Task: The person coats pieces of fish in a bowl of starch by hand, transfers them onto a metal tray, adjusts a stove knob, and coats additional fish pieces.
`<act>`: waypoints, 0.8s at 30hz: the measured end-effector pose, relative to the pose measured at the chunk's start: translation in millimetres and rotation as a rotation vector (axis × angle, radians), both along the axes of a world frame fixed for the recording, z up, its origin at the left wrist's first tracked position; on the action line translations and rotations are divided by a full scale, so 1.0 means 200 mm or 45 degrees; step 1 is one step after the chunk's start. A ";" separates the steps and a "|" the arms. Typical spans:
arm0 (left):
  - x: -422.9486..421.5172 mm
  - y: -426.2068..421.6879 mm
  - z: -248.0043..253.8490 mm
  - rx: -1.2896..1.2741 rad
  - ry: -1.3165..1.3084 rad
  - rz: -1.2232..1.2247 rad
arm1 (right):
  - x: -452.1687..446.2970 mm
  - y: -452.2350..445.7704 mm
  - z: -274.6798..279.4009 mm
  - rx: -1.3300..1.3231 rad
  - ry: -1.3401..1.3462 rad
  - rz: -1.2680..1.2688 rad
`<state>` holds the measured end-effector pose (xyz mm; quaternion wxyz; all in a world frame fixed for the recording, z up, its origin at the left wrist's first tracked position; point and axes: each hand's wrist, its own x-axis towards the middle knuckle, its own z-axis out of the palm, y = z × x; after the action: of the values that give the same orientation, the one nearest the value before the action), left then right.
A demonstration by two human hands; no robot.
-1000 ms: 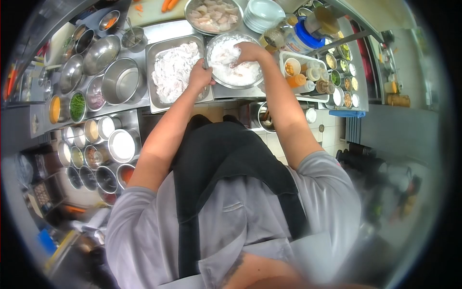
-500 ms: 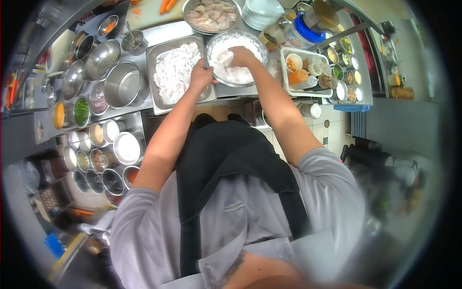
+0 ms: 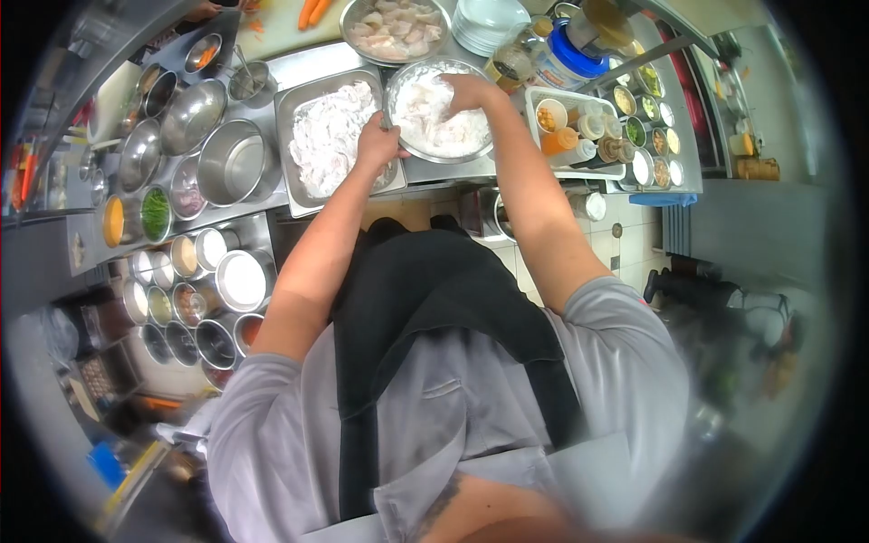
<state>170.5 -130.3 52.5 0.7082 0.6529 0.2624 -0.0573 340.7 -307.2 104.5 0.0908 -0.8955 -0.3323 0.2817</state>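
Observation:
My left hand (image 3: 378,145) is closed on the near left rim of a metal mixing bowl (image 3: 489,143) holding white flour and floured pieces (image 3: 425,113). Inside that bowl, my right hand (image 3: 466,93) reaches in from the right, thumb and fingers apart, with fingertips at the flour; white powder coats them. Left of the bowl stands a deep steel tray (image 3: 286,185), heaped with flour-coated pieces (image 3: 330,136). Behind the mixing bowl, another metal bowl (image 3: 346,25) contains pale raw pieces (image 3: 398,32) that look like fish or chicken.
A white basket (image 3: 536,163) of squeeze bottles stands right, near a blue-lidded tub (image 3: 575,54). Stacked plates (image 3: 489,27) are at the back. Several metal bowls and pots (image 3: 233,161) crowd the left counter. Carrots (image 3: 314,13) lie on a board; another person's hand (image 3: 204,11) shows far left.
My right hand has risen slightly out of the flour and its fingers have spread. The floured pieces beneath it have shifted. My left hand stays on the rim.

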 end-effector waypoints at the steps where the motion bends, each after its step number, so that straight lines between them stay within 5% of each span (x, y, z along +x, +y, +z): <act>1: 0.00 0.00 -0.01 -0.002 0.003 0.009 | 0.01 0.02 -0.05 0.005 -0.001 0.000; 4: 0.01 0.00 -0.01 -0.028 -0.007 0.012 | -0.02 0.11 -0.35 0.106 -0.120 -0.037; 7: 0.01 -0.01 -0.03 -0.030 -0.014 0.015 | -0.25 0.20 -0.20 -0.064 -0.322 -0.202; 12: -0.01 -0.01 -0.03 0.001 -0.021 0.021 | -0.15 0.14 -0.27 -0.074 -0.208 0.224; 24: 0.00 -0.01 -0.04 0.007 -0.001 -0.006 | -0.05 0.02 0.09 -0.037 -0.263 0.147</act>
<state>169.5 -132.2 43.5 0.7062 0.6556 0.2609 -0.0581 331.3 -302.2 122.6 0.0267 -0.9004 -0.3866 0.1976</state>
